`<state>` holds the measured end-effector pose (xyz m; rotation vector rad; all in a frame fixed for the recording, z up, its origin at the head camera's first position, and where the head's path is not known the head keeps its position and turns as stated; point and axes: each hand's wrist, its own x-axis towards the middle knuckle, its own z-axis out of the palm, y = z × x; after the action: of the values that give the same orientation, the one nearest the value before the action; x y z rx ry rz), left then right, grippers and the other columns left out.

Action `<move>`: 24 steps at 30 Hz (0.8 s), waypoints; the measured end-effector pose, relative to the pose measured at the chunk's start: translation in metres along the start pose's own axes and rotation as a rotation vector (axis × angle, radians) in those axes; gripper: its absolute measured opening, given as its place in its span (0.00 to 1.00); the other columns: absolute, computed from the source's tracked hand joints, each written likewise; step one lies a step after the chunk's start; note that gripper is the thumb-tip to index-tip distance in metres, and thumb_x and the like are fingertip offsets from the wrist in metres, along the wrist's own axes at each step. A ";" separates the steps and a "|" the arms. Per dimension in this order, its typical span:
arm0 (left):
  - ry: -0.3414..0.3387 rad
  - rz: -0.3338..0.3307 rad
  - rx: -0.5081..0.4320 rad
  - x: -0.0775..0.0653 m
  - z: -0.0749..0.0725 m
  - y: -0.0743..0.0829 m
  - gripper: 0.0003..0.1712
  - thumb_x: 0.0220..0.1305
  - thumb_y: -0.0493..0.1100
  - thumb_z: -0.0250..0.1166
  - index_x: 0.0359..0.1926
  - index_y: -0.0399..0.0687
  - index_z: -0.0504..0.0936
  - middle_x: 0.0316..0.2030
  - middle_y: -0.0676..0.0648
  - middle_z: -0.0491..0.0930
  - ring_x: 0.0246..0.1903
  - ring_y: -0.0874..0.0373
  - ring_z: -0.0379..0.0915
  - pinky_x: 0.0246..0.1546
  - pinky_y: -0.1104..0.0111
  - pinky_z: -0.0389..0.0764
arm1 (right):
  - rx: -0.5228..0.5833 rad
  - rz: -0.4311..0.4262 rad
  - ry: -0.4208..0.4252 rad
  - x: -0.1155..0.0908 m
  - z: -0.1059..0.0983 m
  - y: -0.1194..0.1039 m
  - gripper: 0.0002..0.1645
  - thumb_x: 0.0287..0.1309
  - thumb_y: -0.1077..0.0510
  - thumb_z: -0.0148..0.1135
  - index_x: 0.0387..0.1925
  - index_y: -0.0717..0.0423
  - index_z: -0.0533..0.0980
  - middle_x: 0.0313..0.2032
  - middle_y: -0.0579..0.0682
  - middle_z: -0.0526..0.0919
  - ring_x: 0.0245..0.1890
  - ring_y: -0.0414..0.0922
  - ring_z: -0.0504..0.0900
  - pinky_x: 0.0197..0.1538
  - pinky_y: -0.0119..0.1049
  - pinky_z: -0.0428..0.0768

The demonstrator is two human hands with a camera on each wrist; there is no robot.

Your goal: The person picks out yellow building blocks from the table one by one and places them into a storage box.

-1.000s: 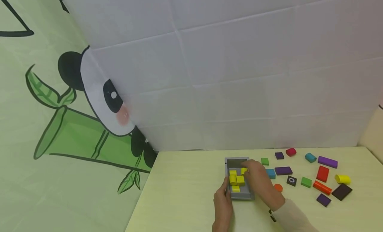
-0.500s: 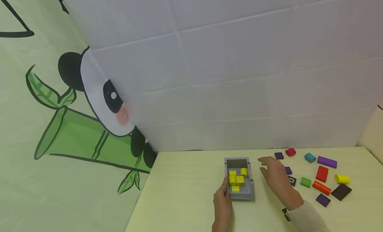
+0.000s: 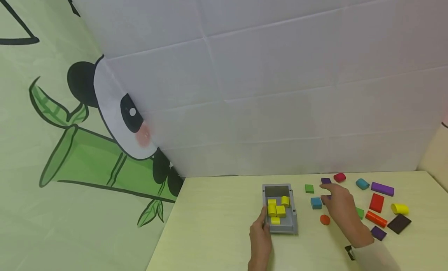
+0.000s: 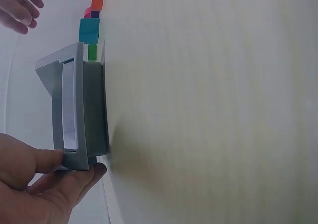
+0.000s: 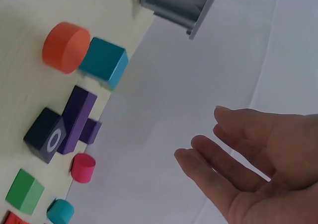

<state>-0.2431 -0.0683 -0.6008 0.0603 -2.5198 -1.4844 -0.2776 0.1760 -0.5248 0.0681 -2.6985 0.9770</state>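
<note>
A grey box (image 3: 294,224) stands on the table with several yellow blocks (image 3: 281,211) inside. My left hand (image 3: 260,240) holds its left wall. In the left wrist view, the thumb lies on the box's rim (image 4: 78,100) and the fingers curl beneath it. My right hand (image 3: 344,212) hovers above the scattered blocks, right of the box, with nothing in its fingers. Thumb and fingers are spread apart in the right wrist view. Below and near it are a purple block (image 5: 77,117), a black block with a white ring (image 5: 45,134) and a blue block (image 3: 316,203).
Loose blocks cover the table's right side: an orange round one (image 3: 324,219), a red one (image 3: 377,203), a yellow cylinder (image 3: 400,208) and a dark flat one (image 3: 399,224). A white cloth wall (image 3: 280,107) rises behind the table; a panda-printed sheet (image 3: 87,205) hangs at left.
My right hand has left the box, where a yellow block now stands at the upper right, and moved rightward over the loose blocks. The left hand has stayed on the box.
</note>
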 end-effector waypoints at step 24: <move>0.004 0.030 0.001 0.000 0.001 0.000 0.33 0.59 0.27 0.56 0.62 0.57 0.66 0.57 0.41 0.68 0.53 0.51 0.64 0.48 0.60 0.76 | -0.108 0.025 0.185 -0.011 -0.043 0.073 0.19 0.43 0.70 0.64 0.41 0.72 0.74 0.15 0.58 0.72 0.14 0.45 0.60 0.12 0.36 0.62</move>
<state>-0.2430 -0.0671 -0.6017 0.0246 -2.5074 -1.4701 -0.2668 0.2595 -0.5414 -0.0734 -2.5810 0.8001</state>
